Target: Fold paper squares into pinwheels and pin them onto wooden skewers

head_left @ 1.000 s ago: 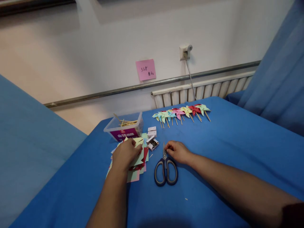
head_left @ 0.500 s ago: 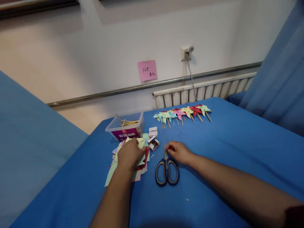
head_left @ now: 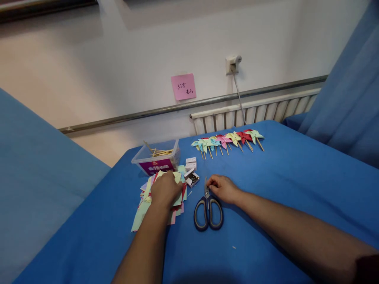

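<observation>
My left hand lies palm down on a loose stack of coloured paper squares, fingers curled over its far edge. My right hand rests on the blue cloth with its fingertips at the blades of a pair of grey-handled scissors, which lie shut with the handles toward me. Whether the fingers pinch anything small is too fine to tell. A small open box of pins sits between the two hands, just beyond them.
A clear plastic tub of wooden sticks stands behind the paper. A row of several finished paper pinwheels lies at the table's far edge. Two small white boxes sit by the tub. A radiator runs along the wall.
My left hand has slid a little to the right and farther over the paper stack, fanning the sheets out on the left. My right hand has stayed by the scissors.
</observation>
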Available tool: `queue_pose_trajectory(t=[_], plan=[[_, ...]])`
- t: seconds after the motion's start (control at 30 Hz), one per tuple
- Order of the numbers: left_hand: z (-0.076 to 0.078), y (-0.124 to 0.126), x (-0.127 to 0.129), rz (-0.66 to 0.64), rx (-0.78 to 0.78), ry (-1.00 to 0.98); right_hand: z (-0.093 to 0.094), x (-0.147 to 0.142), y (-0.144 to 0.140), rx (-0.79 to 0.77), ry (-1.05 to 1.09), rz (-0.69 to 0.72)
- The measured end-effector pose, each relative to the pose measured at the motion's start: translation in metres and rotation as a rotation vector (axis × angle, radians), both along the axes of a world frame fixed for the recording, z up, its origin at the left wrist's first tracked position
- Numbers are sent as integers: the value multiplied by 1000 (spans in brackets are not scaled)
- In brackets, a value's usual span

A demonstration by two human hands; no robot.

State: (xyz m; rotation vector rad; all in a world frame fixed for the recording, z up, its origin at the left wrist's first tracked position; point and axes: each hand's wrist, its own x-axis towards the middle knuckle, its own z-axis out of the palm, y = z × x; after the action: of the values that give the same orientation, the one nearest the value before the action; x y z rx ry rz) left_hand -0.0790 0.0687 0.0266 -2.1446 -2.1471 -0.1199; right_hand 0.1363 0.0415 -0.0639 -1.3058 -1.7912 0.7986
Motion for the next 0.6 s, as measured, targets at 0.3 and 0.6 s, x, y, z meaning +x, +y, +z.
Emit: queue_pose_trajectory(t=[0.3,0.6], plan=[[-2,3,0,29,-5,-29,-3,0,1,-4,9,-6],[10,1,-7,63,-46,-223,-4,0,1,-9,13,-5]])
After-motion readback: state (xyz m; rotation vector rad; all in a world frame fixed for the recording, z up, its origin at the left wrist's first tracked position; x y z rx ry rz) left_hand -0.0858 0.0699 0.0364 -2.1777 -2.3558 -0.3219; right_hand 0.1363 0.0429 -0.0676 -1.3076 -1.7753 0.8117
